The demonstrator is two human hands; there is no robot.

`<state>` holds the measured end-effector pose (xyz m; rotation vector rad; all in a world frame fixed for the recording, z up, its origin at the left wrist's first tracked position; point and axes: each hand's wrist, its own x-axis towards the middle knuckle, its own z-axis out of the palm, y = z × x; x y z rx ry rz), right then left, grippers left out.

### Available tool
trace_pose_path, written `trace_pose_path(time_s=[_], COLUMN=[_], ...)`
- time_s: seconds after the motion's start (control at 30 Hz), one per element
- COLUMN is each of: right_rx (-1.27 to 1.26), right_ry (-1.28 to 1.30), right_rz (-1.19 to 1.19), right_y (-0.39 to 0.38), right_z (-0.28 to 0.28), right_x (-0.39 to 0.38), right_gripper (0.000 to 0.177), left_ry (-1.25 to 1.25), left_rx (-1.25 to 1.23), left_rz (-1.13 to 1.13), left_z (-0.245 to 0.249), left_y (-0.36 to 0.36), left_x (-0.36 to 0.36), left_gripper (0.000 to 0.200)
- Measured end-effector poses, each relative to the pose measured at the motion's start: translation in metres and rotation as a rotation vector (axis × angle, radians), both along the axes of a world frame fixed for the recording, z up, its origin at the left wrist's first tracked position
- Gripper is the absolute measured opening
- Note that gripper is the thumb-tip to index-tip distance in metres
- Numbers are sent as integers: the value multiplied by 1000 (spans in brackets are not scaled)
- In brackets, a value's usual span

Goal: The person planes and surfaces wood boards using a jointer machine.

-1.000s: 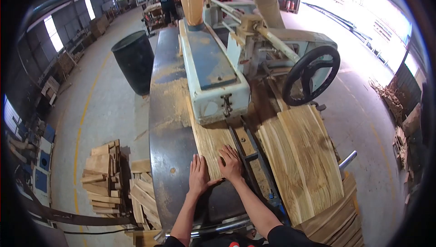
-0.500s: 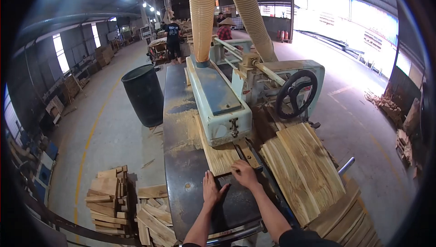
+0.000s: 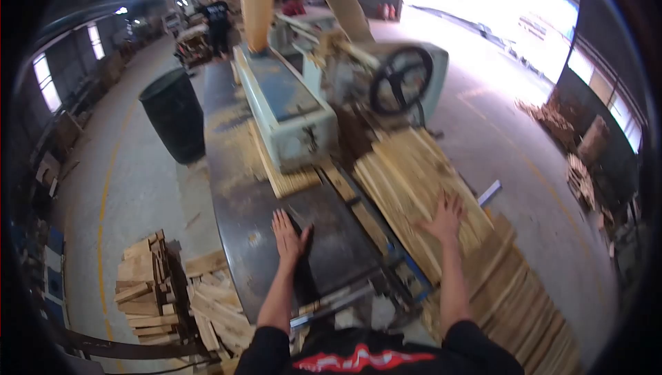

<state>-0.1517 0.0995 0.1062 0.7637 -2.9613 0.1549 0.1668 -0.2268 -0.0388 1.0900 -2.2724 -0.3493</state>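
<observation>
My left hand (image 3: 289, 240) is open over the dark metal machine table (image 3: 241, 220), fingers apart and nothing in it. A wooden board (image 3: 293, 182) lies partly under the pale green machine housing (image 3: 300, 140), beyond my left fingertips. My right hand (image 3: 445, 220) spreads its fingers over the stack of wide wooden boards (image 3: 400, 182) at the right of the table. Whether it touches the top board cannot be made out. Beside the housing runs a narrow wooden strip (image 3: 365, 223) along the table.
A black handwheel (image 3: 401, 80) sits on the machine's right. At left stand a dark barrel (image 3: 172, 116) and piled wood pieces (image 3: 145, 285). More boards (image 3: 524, 299) lie at lower right. A person in dark clothes (image 3: 218, 27) stands in the background.
My right hand has left the board at the housing and moved right over the stack, fingers spread. The board lies further under the housing, away from my left hand. The view has shifted.
</observation>
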Motion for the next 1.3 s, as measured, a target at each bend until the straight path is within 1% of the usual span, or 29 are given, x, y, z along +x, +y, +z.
trace_pose_path(time_s=[0.07,0.13,0.2,0.27,0.3,0.37,0.4,0.43,0.47,0.5,0.57,0.63,0.7,0.73,0.77,0.8,0.83,0.87,0.9,0.97,1.0,1.03,1.07,1.13,1.17,1.2,1.27,1.3], right_rx=[-65,82,116,234,287,276,273,214,149,77,14,-107,-254,-334,-425,-507,-582,-762,-841,-1022,-984,-1036,-1040,-1023,-1004,-985,-734,-607], right_ry=[77,1,234,477,604,517,480,320,156,-11,-123,-264,-459,-678,-780,-883,-994,-1149,-1161,-1164,-1259,-1442,-1458,-1470,-1465,-1458,-1058,-852], right_rz=[26,18,69,119,149,270,328,380,431,479,508,526,535,468,468,472,475,577,566,533,571,516,492,434,402,371,459,490], right_y=[2,-9,-17,-13,-10,-1,2,1,-6,-12,-19,-28,-28,-27,-28,-30,-33,-39,-40,-43,-49,-51,-53,-53,-53,-53,-47,-42], right_z=[-25,-16,-56,-90,-98,-74,-48,-16,22,57,112,131,127,115,95,66,33,-3,-23,-51,-78,-89,-98,-101,-101,-100,-100,-100], right_x=[-13,-14,-24,-37,-37,-5,10,25,39,50,64,61,60,64,69,75,82,89,110,146,147,159,167,175,177,179,184,186], right_gripper=[126,115,96,83,77,66,61,53,47,40,33,37,43,47,46,46,46,50,53,63,69,66,65,64,65,65,63,62], left_ry=[0,-57,-61,-39,-18,46,92,135,237,329,488,487,509,532,572,650,682,713,739,453,297,137,135,165,182,147,77,82], left_rx=[-18,23,-19,-39,-40,-48,-49,-47,-24,94,332,438,615,692,768,789,835,880,922,732,655,579,524,520,513,483,434,424], left_rz=[4,15,-11,-42,-61,-101,-125,-147,-197,-246,-337,-418,-604,-710,-806,-802,-754,-698,-643,-487,-404,-329,-311,-307,-311,-293,-265,-267], left_z=[0,3,-4,-6,-1,3,2,-2,-3,-2,9,45,76,84,91,107,107,106,104,84,84,83,72,67,65,67,69,68], left_y=[4,3,-1,6,10,17,24,34,46,63,112,176,226,243,260,281,287,291,294,288,287,289,288,286,282,280,285,288], left_x=[1,0,2,4,6,10,10,13,14,14,19,26,38,45,51,58,66,76,90,121,133,144,150,155,158,158,155,153], left_gripper=[103,93,90,86,83,79,77,76,73,75,81,105,138,150,162,173,174,175,175,175,175,174,168,165,163,159,152,152])
